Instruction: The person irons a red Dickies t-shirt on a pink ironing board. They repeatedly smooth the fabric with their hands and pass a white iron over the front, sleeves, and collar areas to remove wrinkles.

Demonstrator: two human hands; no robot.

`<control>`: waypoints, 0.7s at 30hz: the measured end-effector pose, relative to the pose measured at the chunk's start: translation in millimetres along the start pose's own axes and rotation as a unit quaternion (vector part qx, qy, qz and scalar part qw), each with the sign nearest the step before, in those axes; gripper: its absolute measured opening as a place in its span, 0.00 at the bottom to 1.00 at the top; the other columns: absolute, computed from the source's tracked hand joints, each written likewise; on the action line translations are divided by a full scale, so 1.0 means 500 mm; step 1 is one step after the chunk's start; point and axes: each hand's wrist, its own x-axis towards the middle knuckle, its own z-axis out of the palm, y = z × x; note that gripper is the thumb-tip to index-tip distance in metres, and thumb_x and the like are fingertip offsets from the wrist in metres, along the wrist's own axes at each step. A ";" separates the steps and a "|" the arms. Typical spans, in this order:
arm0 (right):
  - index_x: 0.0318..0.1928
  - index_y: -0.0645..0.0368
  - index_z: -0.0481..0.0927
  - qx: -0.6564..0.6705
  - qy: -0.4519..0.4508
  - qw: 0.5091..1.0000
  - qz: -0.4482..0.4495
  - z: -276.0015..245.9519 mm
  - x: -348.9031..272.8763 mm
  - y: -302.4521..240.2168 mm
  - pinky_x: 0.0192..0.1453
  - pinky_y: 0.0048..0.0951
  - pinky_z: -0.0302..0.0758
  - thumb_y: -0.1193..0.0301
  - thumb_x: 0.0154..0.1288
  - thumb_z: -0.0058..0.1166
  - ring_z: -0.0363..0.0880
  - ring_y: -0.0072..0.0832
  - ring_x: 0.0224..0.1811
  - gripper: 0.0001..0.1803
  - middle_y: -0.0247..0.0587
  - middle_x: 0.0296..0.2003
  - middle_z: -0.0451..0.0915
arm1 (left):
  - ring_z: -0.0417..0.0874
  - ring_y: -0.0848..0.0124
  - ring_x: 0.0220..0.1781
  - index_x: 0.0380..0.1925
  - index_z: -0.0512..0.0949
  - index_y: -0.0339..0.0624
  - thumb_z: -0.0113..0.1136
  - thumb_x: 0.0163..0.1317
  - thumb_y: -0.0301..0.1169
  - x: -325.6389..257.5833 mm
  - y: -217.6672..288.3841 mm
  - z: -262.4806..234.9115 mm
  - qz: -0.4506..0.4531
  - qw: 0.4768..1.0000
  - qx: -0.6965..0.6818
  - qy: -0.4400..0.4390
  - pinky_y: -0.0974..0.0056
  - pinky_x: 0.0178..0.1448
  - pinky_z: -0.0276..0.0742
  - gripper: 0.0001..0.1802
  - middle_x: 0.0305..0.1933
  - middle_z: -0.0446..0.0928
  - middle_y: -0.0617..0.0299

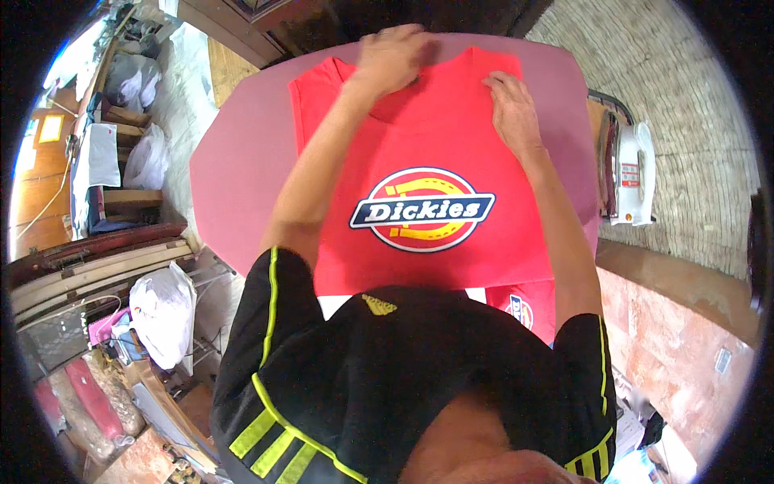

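Observation:
A red sleeveless-looking shirt (427, 145) with a round yellow, white and blue printed emblem lies spread on a padded, pinkish-mauve board (234, 161). My left hand (393, 58) is over the far side of the shirt beside its neckline; its fingers are smeared by motion. At the shirt's right shoulder, my right hand (513, 111) rests on the fabric, fingers bent loosely and apart. Part of a second red garment (528, 300) with a similar emblem shows at the near edge, mostly hidden by my body.
To the right of the board a white object (634, 173) with a red label stands by a metal rack. White plastic bags (164, 310) and shelves with bundles (129, 161) line the left. Dark wooden furniture (322, 20) borders the far edge.

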 end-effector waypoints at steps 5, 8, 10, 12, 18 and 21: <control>0.50 0.61 0.79 -0.017 0.056 0.998 0.040 0.050 0.080 0.009 0.60 0.42 0.72 0.77 0.66 0.49 0.75 0.47 0.55 0.13 0.48 0.52 0.78 | 0.75 0.55 0.62 0.53 0.77 0.49 0.62 0.60 0.38 -0.140 -0.183 -0.108 -0.220 0.961 0.080 -0.150 0.46 0.63 0.69 0.21 0.59 0.74 0.59; 0.49 0.62 0.79 0.047 0.099 0.993 -0.038 0.094 0.140 -0.092 0.58 0.42 0.72 0.77 0.65 0.51 0.75 0.46 0.54 0.12 0.49 0.50 0.78 | 0.79 0.54 0.53 0.50 0.78 0.47 0.64 0.61 0.43 -0.184 -0.258 -0.077 -0.143 0.986 -0.045 -0.078 0.50 0.59 0.72 0.20 0.48 0.79 0.56; 0.48 0.63 0.79 0.246 -0.024 0.961 -0.125 0.116 0.168 -0.212 0.59 0.42 0.72 0.77 0.63 0.52 0.76 0.46 0.53 0.12 0.49 0.49 0.78 | 0.82 0.53 0.48 0.47 0.79 0.47 0.63 0.63 0.45 -0.189 -0.272 -0.067 -0.128 0.984 -0.111 -0.061 0.52 0.54 0.75 0.18 0.41 0.81 0.54; 0.47 0.62 0.79 0.262 -0.126 0.924 -0.249 0.157 0.186 -0.302 0.61 0.42 0.71 0.76 0.63 0.52 0.74 0.44 0.55 0.13 0.48 0.51 0.77 | 0.83 0.51 0.43 0.45 0.79 0.47 0.61 0.65 0.45 -0.181 -0.244 -0.088 -0.173 0.970 -0.157 -0.067 0.52 0.48 0.76 0.16 0.36 0.82 0.53; 0.49 0.65 0.78 0.161 -0.066 0.972 -0.156 0.249 0.232 -0.351 0.65 0.43 0.68 0.74 0.64 0.49 0.70 0.45 0.60 0.14 0.48 0.57 0.74 | 0.82 0.49 0.44 0.42 0.79 0.45 0.56 0.69 0.40 -0.221 -0.258 -0.099 -0.160 0.975 -0.151 0.041 0.51 0.46 0.77 0.12 0.41 0.82 0.51; 0.52 0.66 0.77 0.183 -0.049 0.969 -0.160 0.286 0.242 -0.349 0.66 0.42 0.68 0.74 0.66 0.49 0.72 0.45 0.60 0.15 0.48 0.56 0.75 | 0.81 0.49 0.45 0.43 0.79 0.44 0.57 0.67 0.34 -0.244 -0.258 -0.082 -0.115 0.981 -0.135 0.079 0.52 0.48 0.76 0.09 0.41 0.82 0.50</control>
